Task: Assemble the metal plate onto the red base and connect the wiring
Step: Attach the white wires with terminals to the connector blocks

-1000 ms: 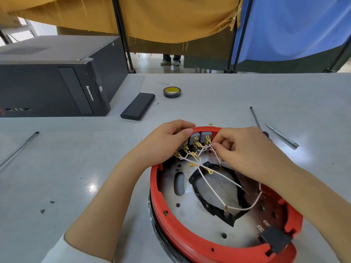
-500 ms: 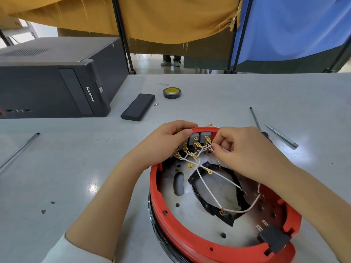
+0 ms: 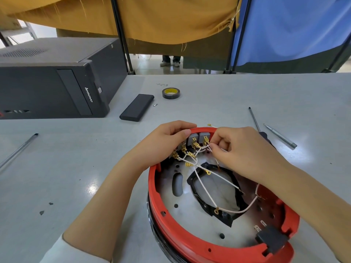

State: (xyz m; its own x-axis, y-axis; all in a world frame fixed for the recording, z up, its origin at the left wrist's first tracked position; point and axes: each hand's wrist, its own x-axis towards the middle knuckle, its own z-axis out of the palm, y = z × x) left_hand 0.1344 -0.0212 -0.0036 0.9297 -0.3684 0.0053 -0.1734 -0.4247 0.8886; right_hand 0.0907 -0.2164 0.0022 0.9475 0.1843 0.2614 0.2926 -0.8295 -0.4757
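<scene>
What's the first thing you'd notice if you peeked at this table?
The big red base near the front edge, with a shiny metal plate inside and white wires looping across it. At its far rim, the left hand holds the edge while the right hand pinches a wire by the gold connectors. Behind, a black computer sits at the left and a tape roll in the middle.

Metal plate (image 3: 191, 221) in base (image 3: 190, 242), computer (image 3: 53, 82) behind-left.
</scene>
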